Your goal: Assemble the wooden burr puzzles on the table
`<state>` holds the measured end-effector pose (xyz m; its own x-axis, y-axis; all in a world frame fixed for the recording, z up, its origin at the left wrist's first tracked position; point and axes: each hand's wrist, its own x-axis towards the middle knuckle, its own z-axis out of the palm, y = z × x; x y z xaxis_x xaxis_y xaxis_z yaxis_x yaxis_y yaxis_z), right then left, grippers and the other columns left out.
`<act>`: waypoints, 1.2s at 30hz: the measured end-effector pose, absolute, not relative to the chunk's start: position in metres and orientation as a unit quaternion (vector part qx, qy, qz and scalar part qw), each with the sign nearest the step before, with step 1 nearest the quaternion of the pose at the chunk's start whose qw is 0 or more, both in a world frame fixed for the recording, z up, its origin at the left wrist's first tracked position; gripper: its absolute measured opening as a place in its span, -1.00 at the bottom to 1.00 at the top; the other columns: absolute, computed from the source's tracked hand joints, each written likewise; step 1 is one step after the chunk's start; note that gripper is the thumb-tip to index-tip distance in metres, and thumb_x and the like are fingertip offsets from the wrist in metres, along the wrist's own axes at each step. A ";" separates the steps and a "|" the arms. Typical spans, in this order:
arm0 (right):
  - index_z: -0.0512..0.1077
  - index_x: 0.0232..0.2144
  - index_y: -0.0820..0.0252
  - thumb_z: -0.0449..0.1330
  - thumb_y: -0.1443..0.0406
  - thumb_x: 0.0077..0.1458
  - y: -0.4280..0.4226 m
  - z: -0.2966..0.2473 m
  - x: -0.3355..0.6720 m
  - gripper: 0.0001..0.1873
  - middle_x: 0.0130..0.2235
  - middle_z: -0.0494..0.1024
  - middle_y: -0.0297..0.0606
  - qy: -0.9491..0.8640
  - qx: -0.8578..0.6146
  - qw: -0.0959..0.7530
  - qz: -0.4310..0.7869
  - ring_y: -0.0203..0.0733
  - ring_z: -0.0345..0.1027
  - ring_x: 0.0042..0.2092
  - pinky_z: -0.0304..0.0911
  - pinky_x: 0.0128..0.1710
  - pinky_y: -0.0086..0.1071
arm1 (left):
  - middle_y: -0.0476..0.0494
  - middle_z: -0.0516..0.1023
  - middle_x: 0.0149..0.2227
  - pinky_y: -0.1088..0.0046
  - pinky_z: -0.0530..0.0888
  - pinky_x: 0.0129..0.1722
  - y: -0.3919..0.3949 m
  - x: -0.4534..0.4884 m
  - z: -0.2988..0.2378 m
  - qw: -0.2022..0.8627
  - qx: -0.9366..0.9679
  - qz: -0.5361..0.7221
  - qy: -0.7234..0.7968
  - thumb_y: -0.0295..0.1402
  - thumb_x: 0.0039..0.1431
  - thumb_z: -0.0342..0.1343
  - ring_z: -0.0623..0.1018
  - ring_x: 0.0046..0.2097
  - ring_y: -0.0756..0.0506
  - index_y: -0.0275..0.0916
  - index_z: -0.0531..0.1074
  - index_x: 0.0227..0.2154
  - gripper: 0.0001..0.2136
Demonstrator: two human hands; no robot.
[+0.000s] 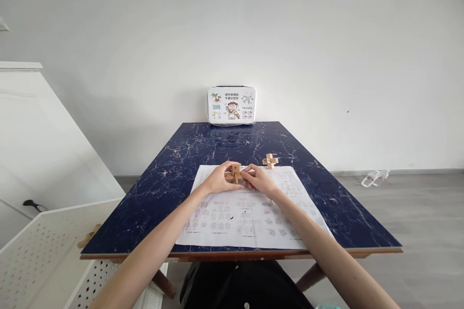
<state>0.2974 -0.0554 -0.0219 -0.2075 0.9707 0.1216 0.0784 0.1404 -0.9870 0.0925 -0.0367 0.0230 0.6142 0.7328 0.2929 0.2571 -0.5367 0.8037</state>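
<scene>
Both of my hands meet over a white instruction sheet printed with small diagrams. My left hand is closed around a small wooden puzzle made of interlocked blocks. My right hand pinches the same wooden puzzle from the right side, fingers curled. A second wooden puzzle, cross-shaped, sits on the table just beyond the sheet, a little to the right of my right hand.
The dark blue marble-patterned table stands against a white wall. A white cartoon-printed case stands at its far edge. A white perforated bin is at the lower left. A plastic bottle lies on the floor, right.
</scene>
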 end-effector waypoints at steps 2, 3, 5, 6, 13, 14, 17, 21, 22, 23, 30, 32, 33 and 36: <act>0.23 -0.33 0.07 0.25 -0.09 0.11 -0.055 -0.022 0.297 -0.57 -0.55 0.50 -0.46 -0.602 -0.436 0.456 0.489 -0.38 0.19 -0.65 0.10 -0.68 -0.51 | -0.29 0.48 0.11 0.04 0.53 0.10 -0.038 0.092 0.022 0.377 0.812 0.322 0.309 -0.22 -0.12 0.49 0.58 0.06 -0.28 -0.17 0.41 0.12 -0.31; 0.24 -0.33 0.07 0.25 -0.10 0.11 -0.056 -0.022 0.297 -0.56 -0.55 0.49 -0.46 -0.604 -0.436 0.456 0.488 -0.37 0.19 -0.65 0.10 -0.68 -0.50 | -0.31 0.48 0.14 0.02 0.52 0.10 -0.038 0.092 0.021 0.377 0.811 0.324 0.310 -0.22 -0.12 0.50 0.58 0.08 -0.29 -0.16 0.40 0.14 -0.28; 0.25 -0.33 0.08 0.24 -0.10 0.12 -0.057 -0.022 0.297 -0.56 -0.55 0.49 -0.46 -0.611 -0.434 0.452 0.483 -0.37 0.20 -0.65 0.10 -0.67 -0.50 | -0.33 0.46 0.17 0.00 0.51 0.12 -0.039 0.092 0.019 0.379 0.811 0.322 0.308 -0.21 -0.13 0.51 0.57 0.11 -0.32 -0.13 0.38 0.18 -0.24; 0.26 -0.32 0.08 0.23 -0.11 0.12 -0.057 -0.021 0.296 -0.56 -0.56 0.49 -0.46 -0.617 -0.432 0.449 0.481 -0.36 0.20 -0.65 0.10 -0.67 -0.49 | -0.33 0.45 0.18 0.00 0.50 0.12 -0.039 0.093 0.018 0.379 0.812 0.319 0.308 -0.20 -0.13 0.51 0.56 0.12 -0.32 -0.12 0.36 0.19 -0.22; 0.28 -0.34 0.06 0.10 -0.16 0.23 -0.059 -0.020 0.293 -0.54 -0.65 0.42 -0.45 -0.644 -0.451 0.426 0.448 -0.29 0.21 -0.68 0.04 -0.69 -0.45 | -0.29 0.45 0.23 -0.01 0.44 0.18 -0.039 0.094 0.018 0.332 0.830 0.300 0.333 -0.09 -0.21 0.53 0.49 0.20 -0.38 -0.07 0.31 0.24 -0.10; 0.28 -0.34 0.07 0.09 -0.17 0.23 -0.059 -0.020 0.293 -0.54 -0.65 0.42 -0.45 -0.648 -0.453 0.424 0.443 -0.29 0.21 -0.68 0.05 -0.69 -0.44 | -0.28 0.43 0.25 0.01 0.43 0.18 -0.039 0.093 0.019 0.322 0.835 0.293 0.336 -0.08 -0.23 0.53 0.48 0.21 -0.39 -0.06 0.30 0.25 -0.08; 0.28 -0.27 0.08 0.15 -0.15 0.21 -0.058 -0.023 0.293 -0.55 -0.60 0.45 -0.45 -0.657 -0.454 0.420 0.431 -0.30 0.23 -0.66 0.10 -0.66 -0.45 | -0.26 0.36 0.31 0.06 0.45 0.16 -0.039 0.092 0.019 0.313 0.846 0.272 0.334 -0.05 -0.23 0.53 0.47 0.22 -0.40 -0.04 0.28 0.29 -0.04; 0.31 -0.18 0.11 0.26 -0.08 0.14 -0.056 -0.025 0.294 -0.54 -0.40 0.54 -0.34 -0.646 -0.462 0.429 0.430 -0.31 0.34 -0.57 0.15 -0.64 -0.47 | -0.27 0.33 0.34 0.08 0.44 0.18 -0.036 0.090 0.015 0.327 0.847 0.264 0.326 -0.05 -0.20 0.52 0.45 0.26 -0.38 -0.04 0.21 0.35 0.00; 0.32 -0.16 0.11 0.27 -0.07 0.14 -0.056 -0.025 0.294 -0.55 -0.35 0.55 -0.30 -0.643 -0.463 0.429 0.433 -0.32 0.36 -0.55 0.16 -0.64 -0.47 | -0.29 0.32 0.35 0.08 0.44 0.18 -0.034 0.089 0.013 0.327 0.846 0.264 0.328 -0.06 -0.20 0.52 0.44 0.27 -0.39 -0.05 0.20 0.35 0.01; 0.33 -0.15 0.12 0.28 -0.05 0.14 -0.056 -0.024 0.294 -0.56 -0.32 0.55 -0.28 -0.641 -0.464 0.427 0.437 -0.32 0.36 -0.54 0.16 -0.65 -0.47 | -0.30 0.31 0.35 0.08 0.44 0.17 -0.033 0.088 0.012 0.327 0.847 0.263 0.328 -0.06 -0.19 0.51 0.43 0.27 -0.39 -0.06 0.20 0.36 0.01; 0.34 -0.15 0.10 0.32 0.16 0.05 -0.057 -0.019 0.292 -0.66 -0.20 0.53 -0.27 -0.631 -0.489 0.427 0.425 -0.37 0.34 -0.53 0.12 -0.68 -0.49 | -0.26 0.44 0.27 0.13 0.44 0.14 -0.026 0.086 0.011 0.307 0.864 0.243 0.316 -0.03 0.02 0.39 0.49 0.22 -0.35 -0.05 0.25 0.34 -0.18; 0.34 -0.14 0.09 0.29 0.20 0.05 -0.057 -0.020 0.292 -0.68 -0.23 0.54 -0.29 -0.635 -0.495 0.421 0.418 -0.37 0.31 -0.55 0.11 -0.68 -0.49 | -0.23 0.48 0.22 0.16 0.44 0.12 -0.026 0.086 0.010 0.291 0.874 0.233 0.312 -0.03 0.16 0.28 0.53 0.16 -0.32 -0.07 0.38 0.23 -0.40; 0.34 -0.13 0.08 0.27 0.21 0.05 -0.056 -0.020 0.292 -0.68 -0.28 0.53 -0.32 -0.637 -0.496 0.415 0.419 -0.36 0.29 -0.57 0.10 -0.69 -0.48 | -0.22 0.51 0.18 0.18 0.45 0.10 -0.026 0.086 0.010 0.283 0.879 0.227 0.309 -0.03 0.22 0.23 0.55 0.13 -0.31 -0.07 0.46 0.15 -0.52; 0.35 -0.11 0.08 0.22 0.24 0.06 -0.056 -0.021 0.293 -0.69 -0.31 0.52 -0.33 -0.647 -0.502 0.410 0.402 -0.35 0.26 -0.59 0.13 -0.65 -0.45 | -0.21 0.57 0.06 0.21 0.46 0.05 -0.025 0.086 0.009 0.266 0.886 0.228 0.304 -0.03 0.29 0.15 0.57 0.05 -0.29 -0.10 0.55 -0.02 -0.66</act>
<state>0.2930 -0.0556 -0.0214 -0.1603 0.9789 0.1265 0.3205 0.1729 -0.9314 0.0861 -0.0254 0.0086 0.7111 0.6598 0.2430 0.4172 -0.6741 0.6096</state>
